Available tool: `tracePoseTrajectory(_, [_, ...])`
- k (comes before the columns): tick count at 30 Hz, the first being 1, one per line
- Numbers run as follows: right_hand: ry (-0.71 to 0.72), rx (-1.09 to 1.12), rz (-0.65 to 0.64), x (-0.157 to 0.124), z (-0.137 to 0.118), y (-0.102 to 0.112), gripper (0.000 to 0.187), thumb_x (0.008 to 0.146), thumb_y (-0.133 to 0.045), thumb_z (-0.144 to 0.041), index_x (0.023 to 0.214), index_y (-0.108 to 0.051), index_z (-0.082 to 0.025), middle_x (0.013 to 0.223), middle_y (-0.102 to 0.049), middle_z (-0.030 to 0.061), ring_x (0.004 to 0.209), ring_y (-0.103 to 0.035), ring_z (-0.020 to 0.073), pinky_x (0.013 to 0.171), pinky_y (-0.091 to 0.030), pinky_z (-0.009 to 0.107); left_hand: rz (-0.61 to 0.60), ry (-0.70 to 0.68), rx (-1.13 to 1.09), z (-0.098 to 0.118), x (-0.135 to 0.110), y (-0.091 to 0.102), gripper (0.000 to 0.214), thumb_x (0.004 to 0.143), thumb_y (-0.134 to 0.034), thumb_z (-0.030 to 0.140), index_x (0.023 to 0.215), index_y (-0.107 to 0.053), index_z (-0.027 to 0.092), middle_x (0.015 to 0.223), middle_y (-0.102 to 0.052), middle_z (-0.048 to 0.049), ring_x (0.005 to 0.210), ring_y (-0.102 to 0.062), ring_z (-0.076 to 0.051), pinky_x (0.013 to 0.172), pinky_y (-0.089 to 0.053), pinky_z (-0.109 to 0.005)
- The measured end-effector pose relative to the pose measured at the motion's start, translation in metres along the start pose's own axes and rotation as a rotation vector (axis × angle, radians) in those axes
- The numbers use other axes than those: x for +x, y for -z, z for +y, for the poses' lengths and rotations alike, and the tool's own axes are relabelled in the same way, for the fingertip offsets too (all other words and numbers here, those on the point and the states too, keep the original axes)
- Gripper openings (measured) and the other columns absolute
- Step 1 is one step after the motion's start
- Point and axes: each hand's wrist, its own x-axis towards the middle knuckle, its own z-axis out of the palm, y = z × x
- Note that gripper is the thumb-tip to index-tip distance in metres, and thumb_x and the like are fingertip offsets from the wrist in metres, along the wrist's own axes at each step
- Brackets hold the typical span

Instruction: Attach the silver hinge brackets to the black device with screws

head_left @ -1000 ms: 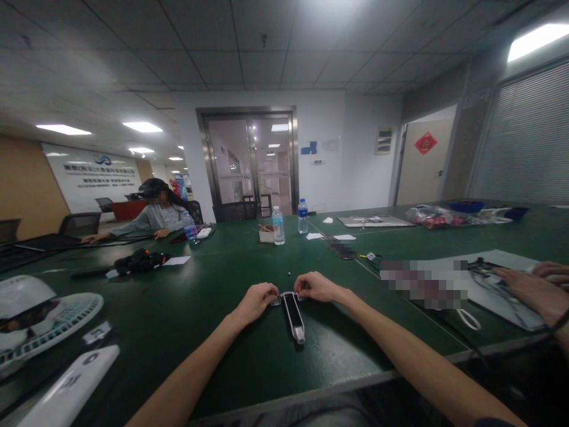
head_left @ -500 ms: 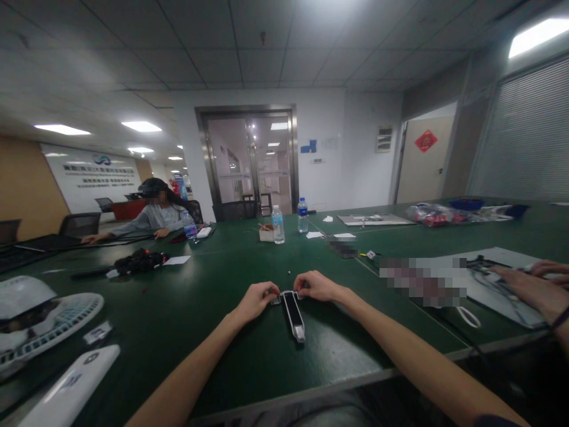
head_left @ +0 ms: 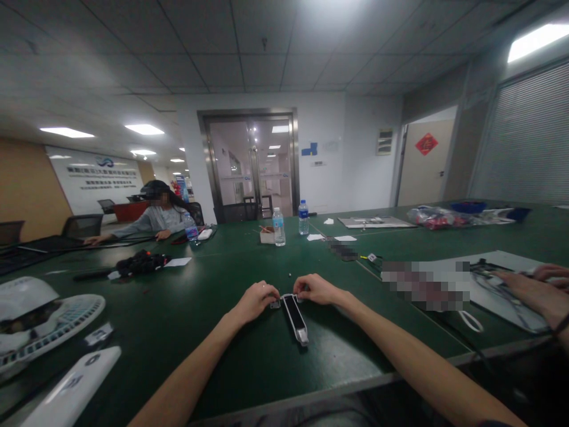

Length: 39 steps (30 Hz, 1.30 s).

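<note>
A long narrow black strip with a white rim (head_left: pixel 296 318) lies on the green table (head_left: pixel 213 332), pointing toward me. My left hand (head_left: pixel 254 300) is curled at the left of its far end, fingertips pinched on a small metal piece there. My right hand (head_left: pixel 316 289) is curled at the right of the same end, fingers closed on it. Both forearms rest on the table.
A white fan-like casing (head_left: pixel 42 323) and a white bar (head_left: pixel 75 385) lie near left. Black cables (head_left: pixel 140 261), water bottles (head_left: pixel 278 226) and a small box sit farther off. Another person's hands (head_left: pixel 533 290) work on a grey board at right. A seated person (head_left: pixel 155 214) is far left.
The view dipped slightly, so everything sits a little lower in frame. Both hands stay pinched at the far end of the strip.
</note>
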Motion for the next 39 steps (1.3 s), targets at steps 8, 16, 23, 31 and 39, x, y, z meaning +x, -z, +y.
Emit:
tracePoseTrajectory(8, [-0.012,0.005,0.001,0.0005,0.0009,-0.0015,0.013,0.074,-0.061,-0.016,0.086,-0.066,-0.017,0.079,-0.067,0.0005,0.072,-0.062,0.0133,0.066,-0.045,0.022,-0.005,-0.022,0.044,0.0035,0.0004,0.0023,0.013,0.085,-0.056,0.011,0.091,-0.064,0.020,0.089,-0.066,0.0005,0.085,-0.054,-0.017,0.076,-0.039,-0.028])
tracePoseTrajectory(16, [-0.006,0.002,-0.002,0.0003,0.0002,-0.0011,0.013,0.075,-0.060,-0.015,0.086,-0.066,-0.017,0.079,-0.067,0.0003,0.071,-0.061,0.0127,0.065,-0.045,0.021,0.011,-0.019,0.062,0.0062,-0.0008,0.0042,0.012,0.085,-0.057,0.012,0.092,-0.062,0.020,0.092,-0.065,-0.0001,0.088,-0.054,-0.017,0.079,-0.040,-0.029])
tracePoseTrajectory(23, [-0.008,-0.005,0.003,0.0004,0.0017,-0.0018,0.014,0.074,-0.060,-0.015,0.087,-0.067,-0.017,0.080,-0.067,0.0002,0.072,-0.061,0.0127,0.066,-0.045,0.022,0.012,0.015,0.024,0.0069,-0.0015,0.0044,0.013,0.082,-0.058,0.013,0.092,-0.062,0.019,0.087,-0.064,-0.0002,0.081,-0.056,-0.016,0.073,-0.042,-0.026])
tracePoseTrajectory(31, [-0.004,-0.002,0.004,-0.0006,-0.0018,-0.0005,0.014,0.074,-0.060,-0.014,0.085,-0.066,-0.017,0.079,-0.067,0.0002,0.071,-0.062,0.0130,0.066,-0.045,0.022,0.026,0.034,-0.042,0.0035,-0.0022,0.0032,0.014,0.081,-0.058,0.017,0.094,-0.064,0.018,0.083,-0.064,-0.0004,0.073,-0.056,-0.014,0.067,-0.042,-0.023])
tracePoseTrajectory(39, [-0.013,-0.016,-0.001,-0.0009,-0.0069,0.0013,0.014,0.073,-0.060,-0.014,0.085,-0.067,-0.017,0.078,-0.067,0.0006,0.071,-0.061,0.0129,0.066,-0.045,0.022,0.047,0.058,-0.085,0.0026,-0.0007,-0.0010,0.014,0.079,-0.062,0.023,0.092,-0.065,0.018,0.080,-0.065,0.0007,0.069,-0.056,-0.013,0.064,-0.041,-0.022])
